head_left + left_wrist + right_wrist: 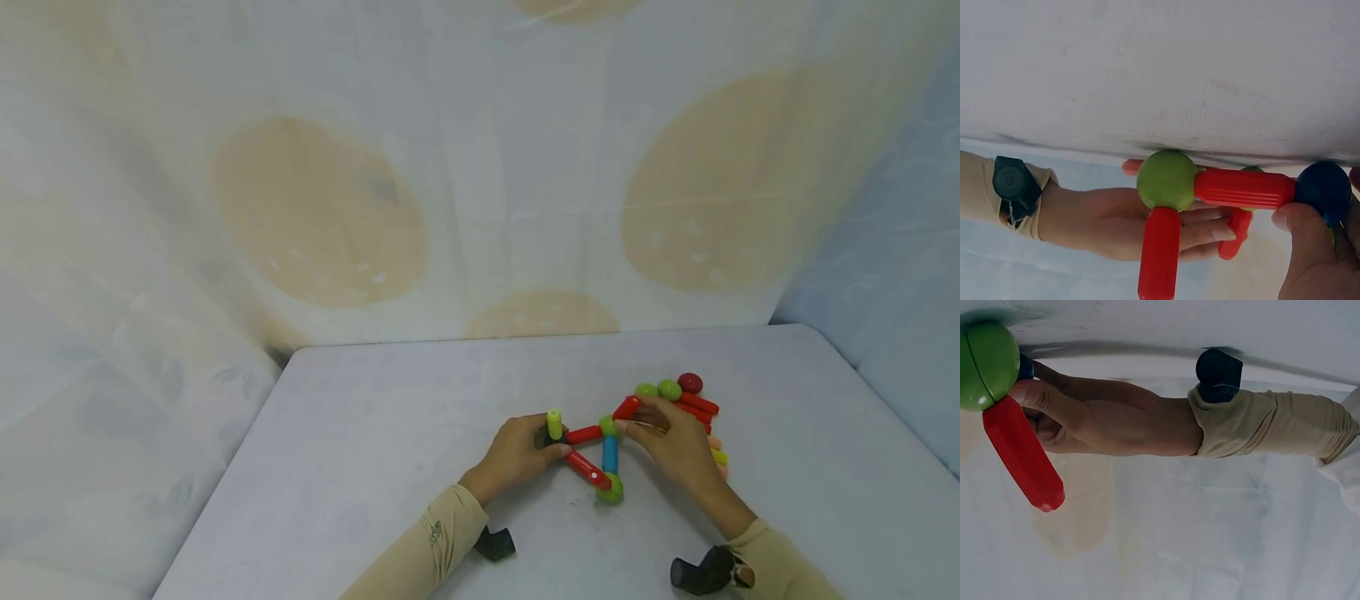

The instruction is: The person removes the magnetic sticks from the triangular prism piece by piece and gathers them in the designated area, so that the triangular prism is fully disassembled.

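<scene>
A small frame of magnetic sticks and balls lies on the table [390, 433]. My left hand [546, 448] grips its dark blue ball [1324, 186], which carries an upright yellow-green stick [554, 423]. A red stick [1244, 189] runs from that ball to a green ball [1166, 180]. From there a blue stick [610, 454] leads to a lower green ball [611, 489], and a slanted red stick [587, 468] closes the triangle. My right hand [633, 421] pinches another red stick [626, 407] that touches the upper green ball.
Loose pieces lie just beyond my right hand: two green balls [658, 389], a red ball [690, 383] and several red sticks [699, 404]. A patterned cloth [480, 167] hangs close behind the table and at both sides. Black camera straps sit on both wrists.
</scene>
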